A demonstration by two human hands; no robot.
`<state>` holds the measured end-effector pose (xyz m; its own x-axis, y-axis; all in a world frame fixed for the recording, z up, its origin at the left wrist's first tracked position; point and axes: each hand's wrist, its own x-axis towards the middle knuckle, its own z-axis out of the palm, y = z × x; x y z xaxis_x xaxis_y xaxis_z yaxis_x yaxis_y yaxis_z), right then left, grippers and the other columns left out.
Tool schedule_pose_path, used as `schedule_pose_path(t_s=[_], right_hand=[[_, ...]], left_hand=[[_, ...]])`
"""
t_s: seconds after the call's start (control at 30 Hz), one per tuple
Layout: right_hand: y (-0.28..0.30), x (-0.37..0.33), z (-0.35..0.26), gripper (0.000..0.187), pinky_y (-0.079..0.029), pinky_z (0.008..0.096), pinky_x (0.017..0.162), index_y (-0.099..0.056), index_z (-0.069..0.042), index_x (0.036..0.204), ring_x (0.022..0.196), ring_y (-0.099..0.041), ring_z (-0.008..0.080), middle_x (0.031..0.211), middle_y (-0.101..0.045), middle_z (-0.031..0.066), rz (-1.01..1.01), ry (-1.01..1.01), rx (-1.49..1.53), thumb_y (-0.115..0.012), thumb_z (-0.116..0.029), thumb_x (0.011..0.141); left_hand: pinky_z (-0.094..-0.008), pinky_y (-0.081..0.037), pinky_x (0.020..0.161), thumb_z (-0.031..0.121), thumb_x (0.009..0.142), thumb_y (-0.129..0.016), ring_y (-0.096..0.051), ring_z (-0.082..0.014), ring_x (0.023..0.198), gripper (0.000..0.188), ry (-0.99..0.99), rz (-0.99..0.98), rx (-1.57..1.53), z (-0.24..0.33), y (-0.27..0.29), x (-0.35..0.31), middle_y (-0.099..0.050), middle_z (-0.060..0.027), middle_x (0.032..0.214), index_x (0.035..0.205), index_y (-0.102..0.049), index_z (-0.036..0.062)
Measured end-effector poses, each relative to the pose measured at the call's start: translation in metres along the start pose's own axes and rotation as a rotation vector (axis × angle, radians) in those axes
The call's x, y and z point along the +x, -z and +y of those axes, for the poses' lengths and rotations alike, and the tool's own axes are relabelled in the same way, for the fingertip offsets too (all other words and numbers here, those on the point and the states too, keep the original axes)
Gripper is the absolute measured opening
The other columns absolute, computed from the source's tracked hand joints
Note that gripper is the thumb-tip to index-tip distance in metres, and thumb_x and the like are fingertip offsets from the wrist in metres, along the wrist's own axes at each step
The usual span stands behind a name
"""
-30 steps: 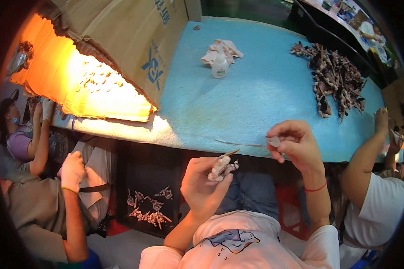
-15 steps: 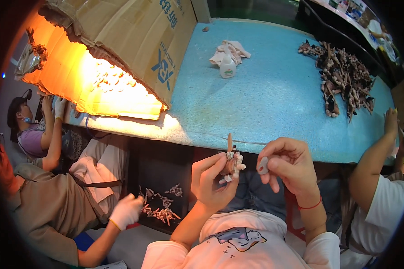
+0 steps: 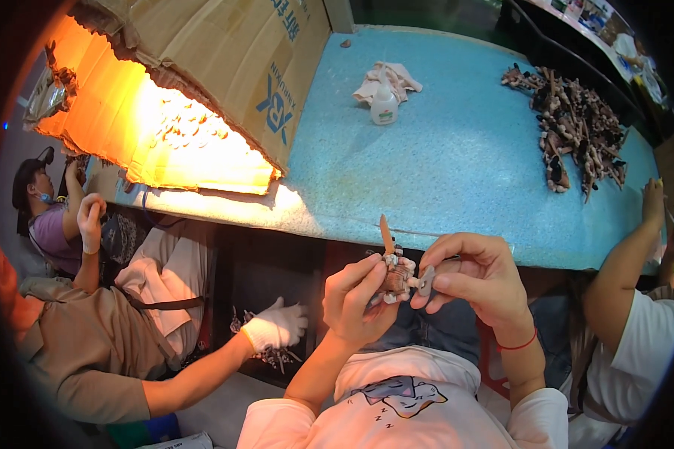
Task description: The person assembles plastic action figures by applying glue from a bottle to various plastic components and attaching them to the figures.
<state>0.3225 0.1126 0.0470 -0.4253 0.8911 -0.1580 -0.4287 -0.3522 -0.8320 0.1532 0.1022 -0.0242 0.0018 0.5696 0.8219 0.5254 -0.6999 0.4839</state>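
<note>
In front of my chest, my left hand (image 3: 352, 305) pinches a small pale-and-brown plastic figure (image 3: 398, 275). A flat, pointed brown blade-like piece (image 3: 386, 233) sticks up from it. Between the thumb and fingers of my right hand (image 3: 481, 283) is a small flat grey piece (image 3: 426, 282). That piece is up against the right side of the figure, at a pale knob; whether the two are joined I cannot tell. My fingers hide part of the figure. Both hands are above my lap, just off the table's near edge.
The blue tabletop (image 3: 442, 172) bears a white squeeze bottle (image 3: 384, 109), a cloth (image 3: 401, 77) and a pile of similar figures (image 3: 577, 131). A lit cardboard box (image 3: 225, 67) stands left. At left, a co-worker's gloved hand (image 3: 275, 327) hovers over small figures (image 3: 277, 358).
My right hand has moved left, bringing the grey piece against the figure. The figure has tilted slightly in my left hand. The co-worker's gloved hand has moved right, over the small figures.
</note>
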Motion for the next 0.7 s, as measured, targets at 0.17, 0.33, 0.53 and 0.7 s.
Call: schedule_pose_path(t_s=[0.17,0.33,0.53,0.7], right_hand=[[0.004,0.005,0.012,0.025,-0.053,0.0244,0.053,-0.051,0.005,0.099,0.075,-0.061,0.0184,0.086,-0.058,0.011,-0.012,0.058,-0.004,-0.061,0.003,0.076],[0.003,0.006,0.017,0.032,-0.052,0.025,0.05,-0.046,0.001,0.101,0.074,-0.059,0.0161,0.084,-0.056,0.01,-0.008,0.033,0.082,-0.063,0.005,0.074],[-0.001,0.007,0.022,0.033,-0.052,0.0258,0.049,-0.042,0.0,0.1,0.07,-0.058,0.0148,0.082,-0.055,0.0099,0.011,0.026,0.184,-0.062,0.006,0.074],[-0.004,0.007,0.025,0.032,-0.053,0.0266,0.05,-0.041,-0.001,0.098,0.071,-0.057,0.0135,0.079,-0.053,0.0083,0.038,0.053,0.216,-0.061,0.007,0.074]], left_hand=[[-0.0262,-0.052,0.066,0.007,0.063,-0.075,-0.059,-0.0207,0.079,0.04,-0.011,0.007,0.019,-0.001,0.001,0.0,-0.054,-0.0155,0.095,0.097,-0.056,-0.0011],[-0.0256,-0.052,0.066,0.007,0.065,-0.074,-0.058,-0.0207,0.08,0.04,-0.043,-0.009,-0.003,-0.004,0.002,-0.002,-0.053,-0.0168,0.097,0.098,-0.056,-0.0018],[-0.0256,-0.052,0.066,0.01,0.066,-0.075,-0.058,-0.0204,0.08,0.04,-0.041,-0.028,-0.001,-0.005,0.004,0.0,-0.052,-0.0174,0.098,0.099,-0.055,-0.0022],[-0.0253,-0.052,0.065,0.01,0.068,-0.073,-0.059,-0.0199,0.078,0.038,-0.062,-0.028,-0.007,-0.009,0.004,0.0,-0.051,-0.0173,0.098,0.1,-0.055,-0.0019]])
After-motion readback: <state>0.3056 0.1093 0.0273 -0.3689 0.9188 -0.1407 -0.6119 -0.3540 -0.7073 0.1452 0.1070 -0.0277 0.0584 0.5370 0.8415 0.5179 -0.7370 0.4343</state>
